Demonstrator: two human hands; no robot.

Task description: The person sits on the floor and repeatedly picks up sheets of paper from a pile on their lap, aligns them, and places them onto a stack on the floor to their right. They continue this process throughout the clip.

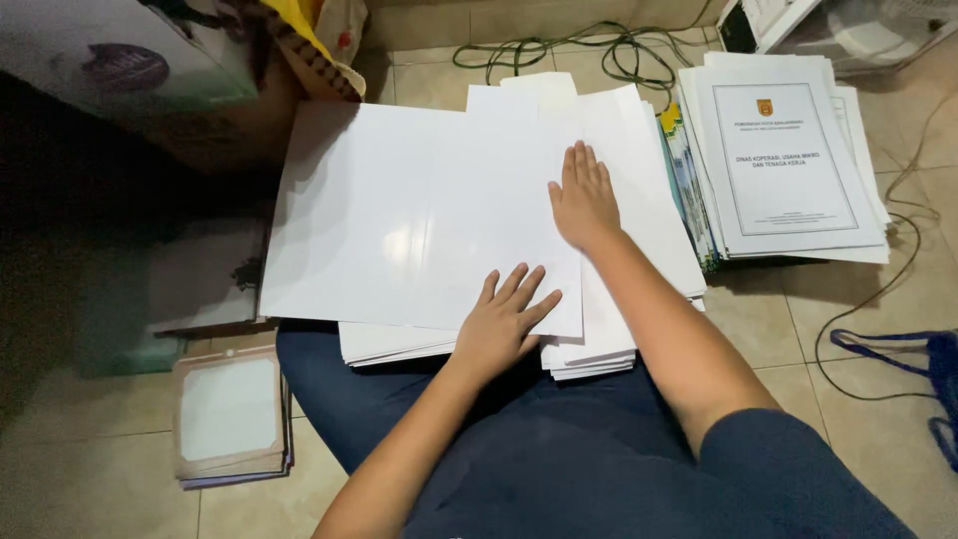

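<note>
A large glossy white sheet (399, 215) lies on top of a stack of white paper (599, 349) in front of me. My left hand (504, 321) rests flat on the sheet's near edge, fingers spread. Further up, my right hand (584, 200) presses flat on the sheet's right part, fingers together and pointing away. Neither hand holds anything. The stack sits partly on my lap, which is covered in dark blue cloth (559, 449).
A pile of printed booklets with framed white covers (783, 160) stands at the right. Green cables (579, 50) lie on the tiled floor behind. A small stack of brown-edged folders (232, 414) sits at the lower left. A blue strap (918, 359) lies at the right edge.
</note>
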